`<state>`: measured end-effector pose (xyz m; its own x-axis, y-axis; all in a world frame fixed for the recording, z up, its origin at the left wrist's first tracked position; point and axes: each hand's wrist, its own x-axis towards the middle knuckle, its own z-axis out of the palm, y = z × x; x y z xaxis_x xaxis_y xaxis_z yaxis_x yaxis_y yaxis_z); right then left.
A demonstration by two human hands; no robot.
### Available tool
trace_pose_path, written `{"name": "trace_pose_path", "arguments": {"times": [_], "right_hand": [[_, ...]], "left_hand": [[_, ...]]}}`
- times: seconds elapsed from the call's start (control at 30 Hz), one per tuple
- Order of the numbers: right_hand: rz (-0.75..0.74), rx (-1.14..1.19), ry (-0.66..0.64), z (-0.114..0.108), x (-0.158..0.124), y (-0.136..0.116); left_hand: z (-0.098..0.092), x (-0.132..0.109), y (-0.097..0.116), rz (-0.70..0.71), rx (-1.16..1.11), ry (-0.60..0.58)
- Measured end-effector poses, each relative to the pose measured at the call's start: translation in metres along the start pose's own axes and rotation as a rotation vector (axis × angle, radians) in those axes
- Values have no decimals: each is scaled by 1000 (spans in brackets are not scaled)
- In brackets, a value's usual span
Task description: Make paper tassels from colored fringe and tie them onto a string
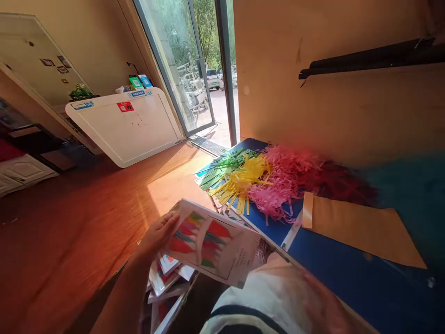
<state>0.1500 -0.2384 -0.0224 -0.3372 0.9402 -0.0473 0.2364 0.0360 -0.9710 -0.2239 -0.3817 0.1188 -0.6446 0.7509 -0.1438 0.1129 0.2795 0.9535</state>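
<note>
My left hand (162, 232) is closed on the left edge of a flat white picture packet (205, 241), printed with red, green and multicoloured shapes and a block of small text at its right. The packet is tilted above my lap. Below it, several similar printed packets (167, 278) lie in a loose pile. White cloth with a dark stripe (257, 297) and a patch of bare skin show beside the packet's right end. My right hand is not in view.
On the blue table (306, 264) at the right lie green (222, 169), yellow (243, 178) and pink shredded strips (274, 197), plus a brown envelope (361, 227). A white counter (128, 125) stands across the orange floor, near a glass door (191, 69).
</note>
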Motion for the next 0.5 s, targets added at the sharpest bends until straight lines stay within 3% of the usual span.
{"name": "trace_pose_path", "arguments": {"times": [0.07,0.13,0.2,0.27,0.37,0.43,0.5], "right_hand": [[-19,45,-94,18,5,-20],[-117,82,-198,34,10,-36],[-244,104,-285,45,14,-47],[-366,104,-331,47,16,-53],[-457,130,-264,38,9,-51],[-387,280,-183,28,1,-47],[-248,516,-111,19,-5,-46]], "left_hand": [[-14,-8,-17,-87,-159,85],[-16,-12,-38,-76,-254,124],[-13,-8,-58,5,-240,118],[-10,1,-72,171,-158,59],[-6,14,-75,471,-76,-161],[-1,18,-69,548,-63,-264],[8,16,-61,547,-68,-276]]}}
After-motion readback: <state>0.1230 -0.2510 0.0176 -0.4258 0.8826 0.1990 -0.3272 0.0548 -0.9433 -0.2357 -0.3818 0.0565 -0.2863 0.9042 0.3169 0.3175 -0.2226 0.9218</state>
